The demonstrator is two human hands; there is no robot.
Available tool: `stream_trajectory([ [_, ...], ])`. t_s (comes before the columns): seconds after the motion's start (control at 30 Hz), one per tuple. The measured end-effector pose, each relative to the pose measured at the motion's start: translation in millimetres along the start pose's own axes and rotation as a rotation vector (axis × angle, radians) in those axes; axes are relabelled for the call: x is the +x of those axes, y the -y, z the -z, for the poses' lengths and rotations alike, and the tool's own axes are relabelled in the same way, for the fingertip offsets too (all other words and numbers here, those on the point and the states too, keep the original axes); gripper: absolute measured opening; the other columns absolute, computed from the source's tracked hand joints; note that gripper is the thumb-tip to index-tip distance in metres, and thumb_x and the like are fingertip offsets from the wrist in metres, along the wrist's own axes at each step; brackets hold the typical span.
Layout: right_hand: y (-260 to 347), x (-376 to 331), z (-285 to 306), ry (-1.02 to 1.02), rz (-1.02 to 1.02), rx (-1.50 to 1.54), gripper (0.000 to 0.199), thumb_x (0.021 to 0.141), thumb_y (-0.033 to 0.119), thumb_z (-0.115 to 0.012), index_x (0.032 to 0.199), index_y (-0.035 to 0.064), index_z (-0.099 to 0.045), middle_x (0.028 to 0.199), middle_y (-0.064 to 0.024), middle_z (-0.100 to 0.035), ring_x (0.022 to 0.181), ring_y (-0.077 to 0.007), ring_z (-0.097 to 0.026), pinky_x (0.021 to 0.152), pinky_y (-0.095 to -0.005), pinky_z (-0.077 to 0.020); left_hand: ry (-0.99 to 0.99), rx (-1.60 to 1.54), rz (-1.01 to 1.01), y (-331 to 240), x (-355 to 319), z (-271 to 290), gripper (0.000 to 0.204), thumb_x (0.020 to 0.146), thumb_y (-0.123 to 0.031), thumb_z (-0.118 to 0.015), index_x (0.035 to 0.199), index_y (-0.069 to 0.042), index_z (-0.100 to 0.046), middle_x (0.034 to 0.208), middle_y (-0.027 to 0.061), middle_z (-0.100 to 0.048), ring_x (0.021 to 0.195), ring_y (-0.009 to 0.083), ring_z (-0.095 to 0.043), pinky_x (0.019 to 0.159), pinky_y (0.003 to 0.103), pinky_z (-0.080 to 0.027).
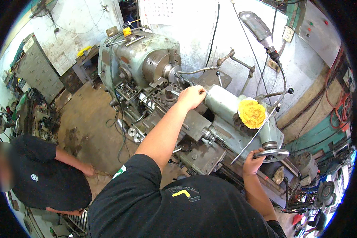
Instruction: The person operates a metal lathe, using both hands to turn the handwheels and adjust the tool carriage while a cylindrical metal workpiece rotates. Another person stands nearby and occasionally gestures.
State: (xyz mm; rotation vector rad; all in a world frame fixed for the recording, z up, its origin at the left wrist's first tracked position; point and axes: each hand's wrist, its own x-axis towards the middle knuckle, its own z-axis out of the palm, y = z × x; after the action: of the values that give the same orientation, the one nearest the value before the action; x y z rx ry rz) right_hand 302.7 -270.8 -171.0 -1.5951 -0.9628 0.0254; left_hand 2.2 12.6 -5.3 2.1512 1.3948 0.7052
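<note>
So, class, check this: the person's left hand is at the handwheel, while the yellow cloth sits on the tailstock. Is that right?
Not quite: the head view shows the right hand at the handwheel, not the left. The yellow cloth does sit on the tailstock.

A single wide fisheye view looks steeply down from the person's head, upright, facing across the lathe [196,123] toward the pale far wall [200,43]. The black shirt [190,214] fills the near edge, close to the lens; the lathe stands at middle range, the grey cabinet [39,70] farther off at left. Straight edges bow toward a dark round border.
</note>
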Motion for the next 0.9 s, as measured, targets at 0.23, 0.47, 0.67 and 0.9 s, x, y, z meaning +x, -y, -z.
stream_trajectory([
  [0.23, -6.4, 2.3, -5.1, -0.044, 0.114, -0.01, 0.043, 0.09, -0.01, -0.058, 0.129, 0.0011, -0.043, 0.094, -0.0047, -0.05, 0.082, -0.0142, -0.049, 0.08, -0.0291, -0.0449, -0.031, 0.003, -0.019, 2.6, 1.1, -2.7, 0.033, 0.094, -0.04, -0.063, 0.113, -0.015, -0.074, 0.104, 0.0128, -0.076, 0.1, 0.0325, -0.071, 0.087, 0.044, -0.054],
  [0.47, -18.7, -0.8, 1.4, 0.037, -0.082, 0.051, 0.048, 0.089, -0.002, -0.064, 0.132, -0.0027, -0.043, 0.108, -0.0139, -0.056, 0.106, -0.0256, -0.057, 0.099, -0.0377, -0.0454, -0.022, 0.023, 0.008, -0.1, 0.0, -0.8, 0.034, 0.094, -0.041, -0.062, 0.114, -0.015, -0.073, 0.106, 0.0126, -0.076, 0.101, 0.0325, -0.071, 0.088, 0.044, -0.054],
  [0.67, -37.7, -2.8, 1.9, 0.09, 0.05, -0.144, 0.048, 0.091, -0.004, -0.06, 0.134, -0.0007, -0.038, 0.099, -0.0085, -0.053, 0.088, -0.0158, -0.056, 0.081, -0.0287, -0.0473, -0.003, -0.006, 0.025, -2.0, -0.8, 0.7, 0.034, 0.094, -0.04, -0.061, 0.115, -0.016, -0.074, 0.111, 0.0135, -0.075, 0.108, 0.0344, -0.07, 0.093, 0.046, -0.054],
  [0.9, -16.8, -4.5, 10.4, 0.119, 0.059, -0.212, 0.041, 0.086, 0.009, -0.068, 0.121, -0.0068, -0.053, 0.098, -0.0226, -0.064, 0.089, -0.0388, -0.067, 0.08, -0.0445, -0.0539, -0.013, 0.008, 0.005, 0.1, 0.0, -0.5, 0.035, 0.094, -0.041, -0.061, 0.115, -0.016, -0.074, 0.111, 0.0136, -0.075, 0.106, 0.0347, -0.07, 0.092, 0.046, -0.054],
])
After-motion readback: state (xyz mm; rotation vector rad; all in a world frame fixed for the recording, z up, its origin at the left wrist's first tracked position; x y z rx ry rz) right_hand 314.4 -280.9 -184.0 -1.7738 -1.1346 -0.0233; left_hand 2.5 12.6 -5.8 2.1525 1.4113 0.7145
